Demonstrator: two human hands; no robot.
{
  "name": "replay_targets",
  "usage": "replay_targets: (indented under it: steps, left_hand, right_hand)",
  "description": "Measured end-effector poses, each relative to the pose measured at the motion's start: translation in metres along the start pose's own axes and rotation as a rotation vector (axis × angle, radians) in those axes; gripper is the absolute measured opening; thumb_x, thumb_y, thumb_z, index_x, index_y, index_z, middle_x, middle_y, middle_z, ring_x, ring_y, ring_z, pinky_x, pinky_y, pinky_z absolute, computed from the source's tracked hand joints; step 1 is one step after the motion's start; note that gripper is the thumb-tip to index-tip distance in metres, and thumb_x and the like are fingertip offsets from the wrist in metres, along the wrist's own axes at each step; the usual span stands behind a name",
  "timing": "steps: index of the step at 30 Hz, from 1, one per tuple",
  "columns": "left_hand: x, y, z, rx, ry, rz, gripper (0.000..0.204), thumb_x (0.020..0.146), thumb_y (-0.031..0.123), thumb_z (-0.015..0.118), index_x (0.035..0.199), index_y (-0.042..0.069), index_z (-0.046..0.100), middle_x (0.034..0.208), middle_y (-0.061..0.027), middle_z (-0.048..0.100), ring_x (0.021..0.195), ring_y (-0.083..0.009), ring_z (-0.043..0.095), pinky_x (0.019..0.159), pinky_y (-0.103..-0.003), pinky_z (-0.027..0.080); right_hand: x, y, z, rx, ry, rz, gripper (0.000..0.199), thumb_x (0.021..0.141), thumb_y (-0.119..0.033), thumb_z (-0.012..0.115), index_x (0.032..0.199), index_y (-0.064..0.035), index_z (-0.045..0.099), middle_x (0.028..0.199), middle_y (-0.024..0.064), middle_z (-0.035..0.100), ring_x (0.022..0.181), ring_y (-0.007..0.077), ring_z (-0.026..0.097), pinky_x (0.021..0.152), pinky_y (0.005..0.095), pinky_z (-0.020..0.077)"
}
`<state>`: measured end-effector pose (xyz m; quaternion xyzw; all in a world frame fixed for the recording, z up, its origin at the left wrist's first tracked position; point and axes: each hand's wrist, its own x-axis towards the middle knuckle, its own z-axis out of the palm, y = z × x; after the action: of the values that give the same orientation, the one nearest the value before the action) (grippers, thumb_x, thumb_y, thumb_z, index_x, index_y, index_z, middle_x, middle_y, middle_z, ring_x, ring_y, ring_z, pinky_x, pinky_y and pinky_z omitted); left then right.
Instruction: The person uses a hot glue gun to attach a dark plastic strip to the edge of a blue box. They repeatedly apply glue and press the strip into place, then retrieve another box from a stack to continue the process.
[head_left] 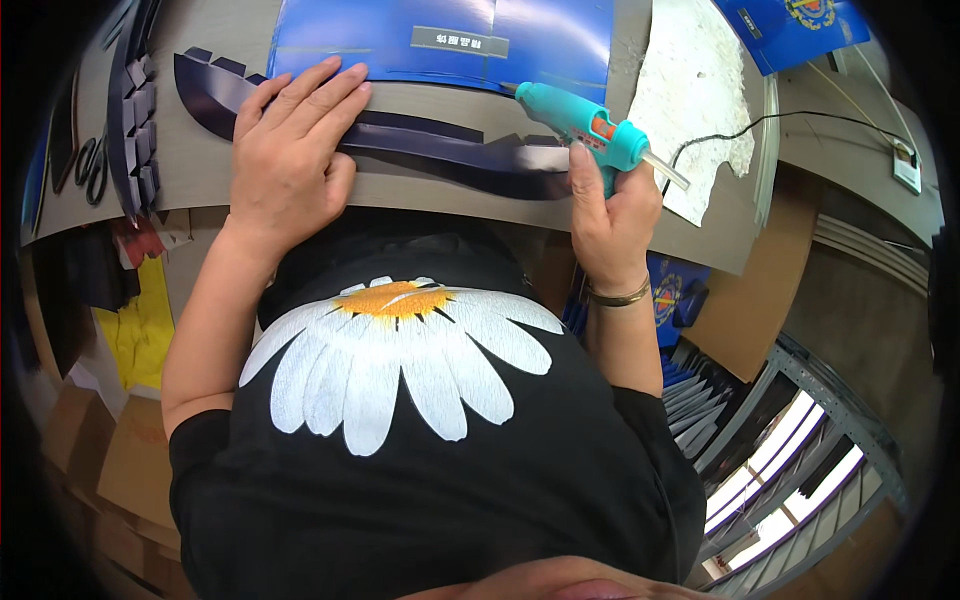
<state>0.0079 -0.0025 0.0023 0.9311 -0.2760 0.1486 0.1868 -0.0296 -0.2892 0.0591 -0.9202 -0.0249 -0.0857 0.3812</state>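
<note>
My right hand (612,215) grips a teal hot glue gun (560,108), its nozzle pointing left at the near edge of a glossy blue card sheet (390,30). A clear glue stick (668,170) pokes out of the gun's back. My left hand (295,160) lies flat, fingers stretched out, across a long dark navy card strip (430,160) with folded tabs. Its fingertips reach the near edge of the blue sheet. The strip curves along the front of the table, just below the sheet, and its right end passes by my right hand.
Another tabbed dark strip (130,130) stands at the left, beside black scissors (93,170). A ragged white sheet (690,90) lies right of the blue card, with a black cord (760,120) running over it. The grey table (430,200) ends close to my body. Brown cardboard (750,280) leans at the right.
</note>
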Motion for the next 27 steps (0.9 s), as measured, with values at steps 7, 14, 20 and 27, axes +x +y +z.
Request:
replay_targets:
  steps: [7, 14, 20, 27]
  left_hand:
    - [0.002, 0.0, -0.002, 0.001, -0.004, 0.012, 0.056, 0.069, 0.001, 0.052, 0.123, 0.007, 0.066, 0.134, -0.0042, 0.063, 0.13, -0.0219, 0.055, 0.11, -0.042, 0.035]
    - [0.004, 0.003, -0.003, -0.014, 0.014, 0.002, 0.06, 0.069, 0.0, 0.052, 0.127, 0.007, 0.065, 0.132, -0.0078, 0.063, 0.127, -0.0244, 0.057, 0.109, -0.042, 0.037]
    - [-0.004, -0.004, -0.009, -0.126, 0.091, 0.051, 0.059, 0.068, -0.003, 0.063, 0.127, 0.007, 0.066, 0.115, -0.0119, 0.064, 0.108, -0.0298, 0.061, 0.101, -0.043, 0.043]
    - [0.005, -0.008, -0.015, -0.265, 0.084, 0.299, 0.053, 0.066, -0.009, 0.066, 0.118, 0.004, 0.069, 0.111, -0.0129, 0.064, 0.102, -0.0309, 0.063, 0.091, -0.043, 0.049]
  right_hand:
    - [-0.003, 0.012, -0.009, -0.036, 0.064, -0.076, 0.022, 0.094, -0.016, 0.067, 0.109, 0.0008, 0.065, 0.091, 0.0155, 0.065, 0.075, 0.031, 0.065, 0.067, 0.0362, 0.0506]
    - [-0.007, 0.014, -0.007, 0.072, 0.078, -0.004, 0.025, 0.097, -0.017, 0.064, 0.115, 0.001, 0.06, 0.09, 0.0118, 0.066, 0.074, 0.0202, 0.063, 0.066, 0.0297, 0.0483]
    - [0.021, 0.029, -0.041, 0.411, 0.218, 0.122, 0.022, 0.103, -0.021, 0.055, 0.116, -0.0037, 0.056, 0.09, 0.0158, 0.071, 0.063, 0.008, 0.055, 0.057, 0.0206, 0.043]
    - [0.068, 0.101, -0.12, 0.382, 0.26, 0.395, 0.029, 0.098, -0.025, 0.063, 0.109, 0.0017, 0.063, 0.09, 0.0144, 0.073, 0.06, 0.0071, 0.056, 0.053, 0.0212, 0.0458]
